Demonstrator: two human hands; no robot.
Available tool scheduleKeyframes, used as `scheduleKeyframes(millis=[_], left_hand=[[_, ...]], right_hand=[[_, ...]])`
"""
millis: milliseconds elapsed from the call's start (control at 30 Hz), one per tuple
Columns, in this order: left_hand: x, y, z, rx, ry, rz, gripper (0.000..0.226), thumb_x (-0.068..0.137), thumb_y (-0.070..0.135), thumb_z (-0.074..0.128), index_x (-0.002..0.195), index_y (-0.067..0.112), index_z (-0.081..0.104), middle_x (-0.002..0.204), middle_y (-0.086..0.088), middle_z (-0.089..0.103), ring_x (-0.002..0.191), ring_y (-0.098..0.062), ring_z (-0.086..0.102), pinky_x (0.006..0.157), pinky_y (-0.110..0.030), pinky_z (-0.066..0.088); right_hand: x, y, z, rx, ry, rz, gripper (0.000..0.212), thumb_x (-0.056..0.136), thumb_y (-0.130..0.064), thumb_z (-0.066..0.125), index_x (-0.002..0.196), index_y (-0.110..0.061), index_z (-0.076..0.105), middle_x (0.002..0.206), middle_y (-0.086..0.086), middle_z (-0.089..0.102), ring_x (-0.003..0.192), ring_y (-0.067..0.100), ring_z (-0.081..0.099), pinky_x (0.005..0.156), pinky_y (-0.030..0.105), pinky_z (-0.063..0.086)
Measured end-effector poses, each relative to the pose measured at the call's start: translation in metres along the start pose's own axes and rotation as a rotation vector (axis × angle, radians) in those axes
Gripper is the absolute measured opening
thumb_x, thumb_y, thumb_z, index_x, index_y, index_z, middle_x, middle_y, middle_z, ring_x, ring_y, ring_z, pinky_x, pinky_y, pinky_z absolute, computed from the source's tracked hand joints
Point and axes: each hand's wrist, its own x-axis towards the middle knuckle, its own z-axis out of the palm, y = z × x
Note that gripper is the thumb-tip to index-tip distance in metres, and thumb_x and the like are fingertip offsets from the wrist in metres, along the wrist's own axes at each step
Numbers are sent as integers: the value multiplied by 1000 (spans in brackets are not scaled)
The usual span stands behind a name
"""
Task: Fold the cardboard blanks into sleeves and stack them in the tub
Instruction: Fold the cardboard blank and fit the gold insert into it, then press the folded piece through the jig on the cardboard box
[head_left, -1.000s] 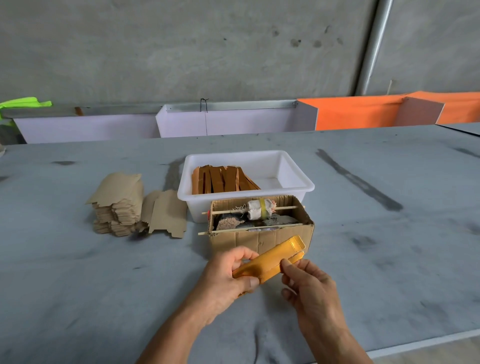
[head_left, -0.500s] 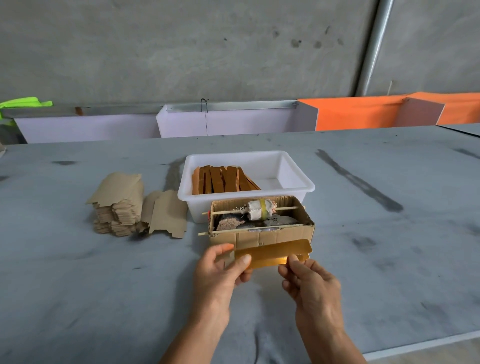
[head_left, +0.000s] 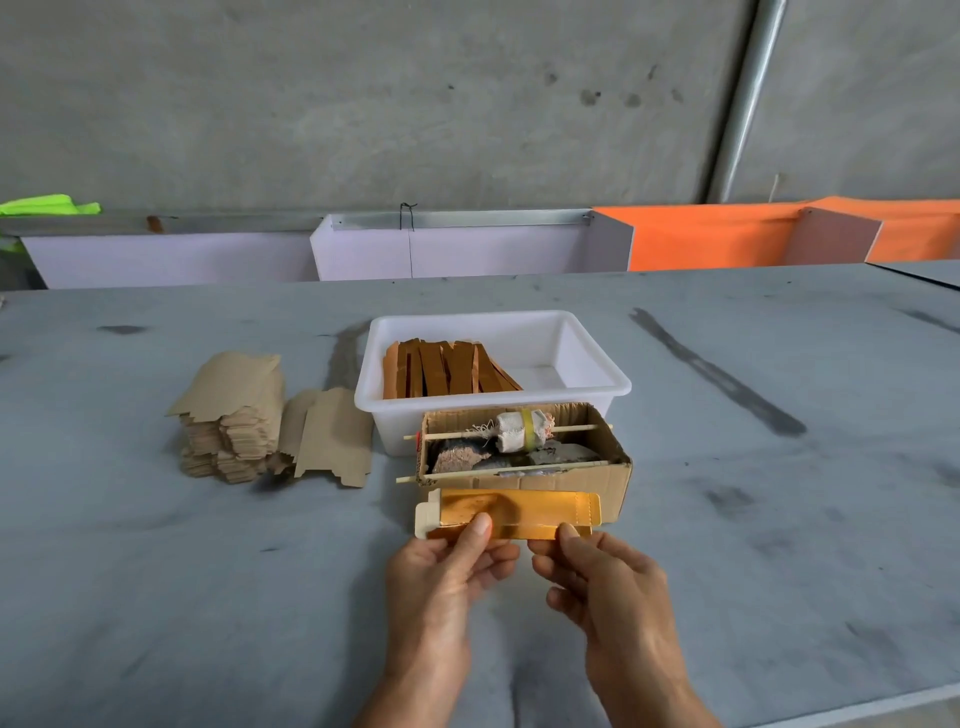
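Broadly, the grey worktop (head_left: 156, 571) carries everything: at its middle stands the white tub (head_left: 597, 387), already holding a row of folded sleeves (head_left: 447, 371) packed on edge against its left side, with the right part of the tub bare. Left of the tub lies the stack of unfolded blanks (head_left: 231, 415), and just in front of the tub sits an open cardboard box (head_left: 618, 478) with thin sticks across it and a wrapped roll (head_left: 519, 430) on one; what lies under the roll is too muddled to name. Nearest the camera, one gold-faced blank (head_left: 519, 512) is held above the worktop, just before the box, shiny side up. The left hand (head_left: 447, 566) pinches its near edge with the thumb on top; the right hand (head_left: 597, 577) pinches the same edge further right. The step in hand looks like folding: the blank seems partly creased along its length, though how far it has closed is hard to tell. Next, the panels want bringing round into a sleeve, then setting it on edge beside those in the tub.
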Motion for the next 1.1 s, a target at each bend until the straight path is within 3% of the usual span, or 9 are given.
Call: scheduleKeyframes(millis=[133,200,333,400,600,733,867,1000,1100], left_hand=[[3,2,-7,30,28,72,14,77,5,67,81,-7,65,66,-22,69,56,-29,68,50,-26,54],[6,2,-9,65,30,58,10,79,4,68,84,-5,66,69,-23,69,60,-32,69,50,-25,54],[9,-3,-10,98,48,2,8,81,1,67,85,-6,64,68,-23,69,60,-32,70,50,-25,54],[10,-4,-10,96,49,-14,5,82,-1,65,84,-6,64,67,-23,69,60,-32,70,49,-26,55],[13,-5,-14,73,23,-34,4,83,-4,64,85,-7,62,68,-23,69,63,-33,70,51,-26,55],[15,-7,-15,85,-5,-42,6,81,-5,65,87,-5,62,71,-22,70,66,-33,71,53,-26,56],[15,-7,-15,94,-18,-30,7,81,-5,65,87,-3,63,71,-20,71,67,-32,71,54,-27,56],[14,-6,-16,81,-26,-23,7,81,-5,65,88,-2,64,73,-20,71,68,-32,71,54,-27,56],[13,-7,-16,91,-39,15,9,80,-10,65,85,-3,65,74,-20,71,67,-33,71,56,-27,57]], right_hand=[[10,-23,-4,-588,293,-553,12,86,-19,65,95,-14,70,73,-11,63,76,12,59,66,28,39],[25,-43,1,-750,241,-711,15,85,-20,62,97,-17,72,77,-11,62,87,17,55,69,27,37],[68,-62,22,-1310,78,-659,22,90,-25,55,100,-18,73,95,0,68,93,14,34,69,22,32],[85,-65,31,-1472,16,-599,22,90,-29,56,100,-15,70,99,2,65,94,15,37,72,22,35],[112,-61,46,-1460,-90,-378,23,83,-29,68,87,-13,52,77,-3,52,78,13,56,52,19,41],[119,-58,48,-1341,-68,-263,32,76,-25,75,95,-12,53,80,0,55,74,14,59,56,22,49],[118,-59,50,-1285,-29,-247,35,74,-23,78,96,-11,54,78,-1,53,69,12,55,52,20,45],[117,-59,50,-1243,4,-255,34,74,-16,77,100,-8,56,78,0,53,77,16,60,63,25,54],[114,-61,51,-1265,18,-275,26,78,-15,73,95,-9,54,74,0,53,71,14,58,51,21,46]])
